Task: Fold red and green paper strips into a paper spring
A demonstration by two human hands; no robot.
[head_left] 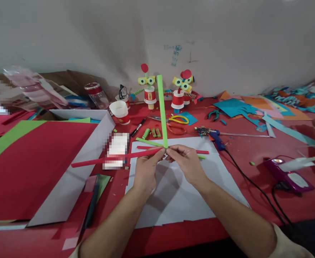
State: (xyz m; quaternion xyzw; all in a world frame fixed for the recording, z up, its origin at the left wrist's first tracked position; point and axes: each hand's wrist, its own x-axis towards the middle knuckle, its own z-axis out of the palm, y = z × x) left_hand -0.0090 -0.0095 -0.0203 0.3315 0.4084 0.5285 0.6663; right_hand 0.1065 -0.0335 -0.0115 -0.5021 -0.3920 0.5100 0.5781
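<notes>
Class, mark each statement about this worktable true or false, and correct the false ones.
1. The left hand and right hand meet above the white sheet. True.
2. The long green paper strip at the fingertips points down towards the person. False: it points away, towards the wall.
3. The long red paper strip reaches out to the left from the hands. True.
4. The blue glue gun lies left of the white sheet. False: it lies to the right.
5. Red-and-white paper-cup figures stand beyond the white sheet. True.
</notes>
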